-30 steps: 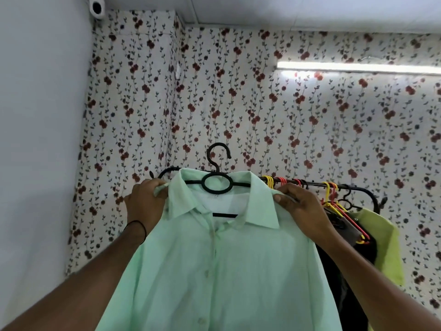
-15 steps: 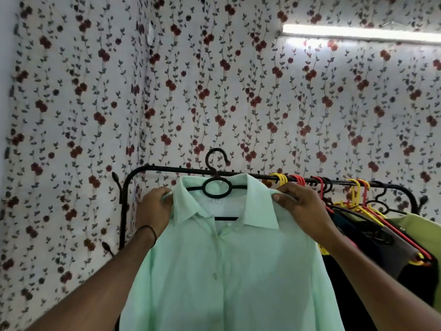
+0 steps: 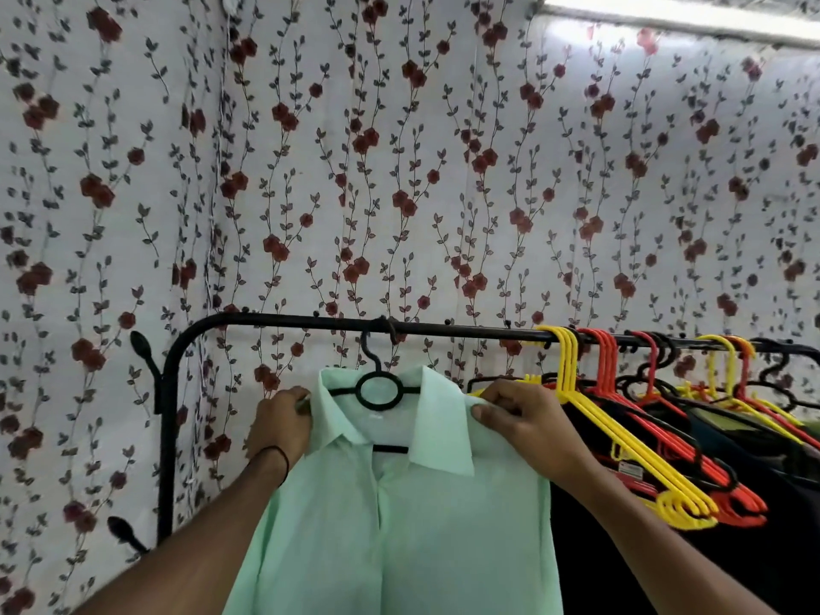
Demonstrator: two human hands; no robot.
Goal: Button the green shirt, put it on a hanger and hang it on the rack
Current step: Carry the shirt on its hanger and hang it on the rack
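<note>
My 2 hands, left hand (image 3: pixel 279 421) and right hand (image 3: pixel 523 419), pinch the green shirt (image 3: pixel 399 526) at its shoulders over the hanger (image 3: pixel 380 390); the fabric looks light and limp.

Shirt hem (image 3: pixel 399 605) — seemingly below frame

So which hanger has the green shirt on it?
Find the black rack by the flowery wall. Left of the bunched yellow hangers and red hangers, one black hanger has its hook at the rail. It alone has a ring below the hook and carries the green shirt, held at both shoulders.
</note>
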